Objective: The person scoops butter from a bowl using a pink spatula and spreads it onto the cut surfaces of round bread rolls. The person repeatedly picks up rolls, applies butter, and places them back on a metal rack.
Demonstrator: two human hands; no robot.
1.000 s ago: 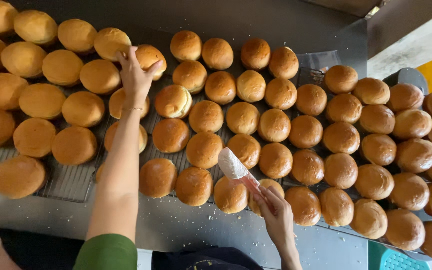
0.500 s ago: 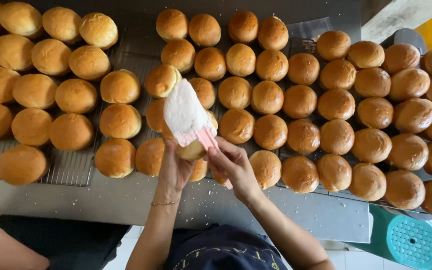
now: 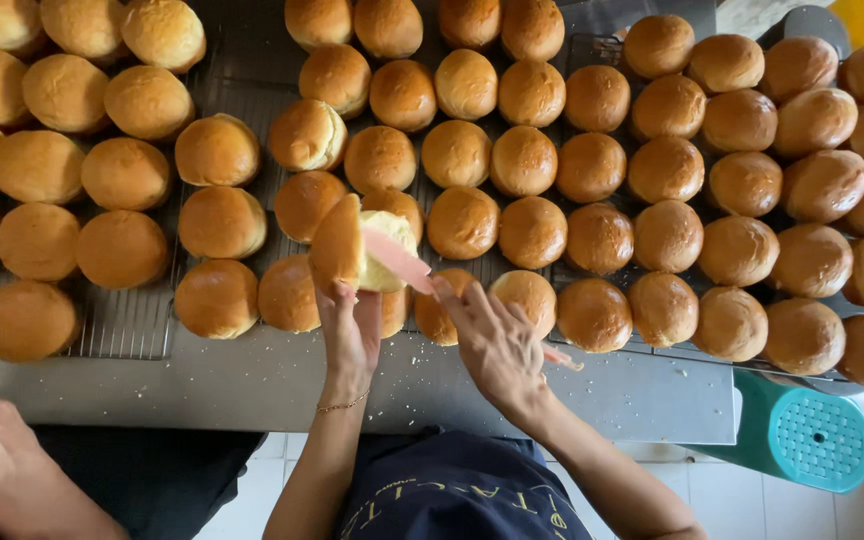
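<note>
My left hand (image 3: 350,330) holds a split golden bun (image 3: 340,247) upright above the near edge of the table, its pale inside facing right. A pink spatula (image 3: 399,262) is held in my right hand (image 3: 497,345), and its blade lies inside the bun's cut. The spatula's handle end pokes out behind my right hand. Rows of round browned buns (image 3: 532,232) fill the wire cooling racks (image 3: 122,325) right behind both hands.
The racks rest on a grey metal table (image 3: 282,385) dusted with crumbs. A teal plastic stool (image 3: 817,438) stands on the tiled floor at the lower right. Another person's arm (image 3: 2,465) shows at the lower left.
My left hand picked a bun from the racks and brought it near. The spatula, raised flat over the bun half a second ago, now sits lower inside the cut.
</note>
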